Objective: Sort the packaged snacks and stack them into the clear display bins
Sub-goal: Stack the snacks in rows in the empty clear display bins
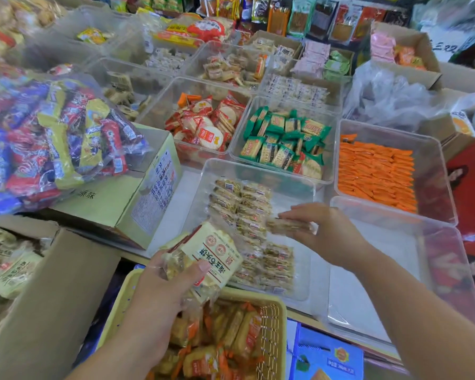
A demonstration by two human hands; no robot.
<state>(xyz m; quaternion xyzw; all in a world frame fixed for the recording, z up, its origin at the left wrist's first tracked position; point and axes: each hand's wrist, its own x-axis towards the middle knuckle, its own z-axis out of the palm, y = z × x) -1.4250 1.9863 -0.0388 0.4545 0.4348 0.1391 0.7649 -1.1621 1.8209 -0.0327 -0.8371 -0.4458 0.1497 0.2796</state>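
Right hand (322, 231) is pinching a blurred clear-wrapped bar (284, 225) over a half-bare clear plastic bin (261, 170).
Left hand (162, 294) grip is holding a cream bag (211, 253).

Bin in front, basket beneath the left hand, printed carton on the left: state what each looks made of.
Bin: clear rigid plastic, glossy; the stacked snacks and the white surface show through its walls.
Basket: probably moulded plastic, pale yellow and matte, with a slotted lattice wall.
Carton: cardboard, matte and pale, with printed text and creased edges.
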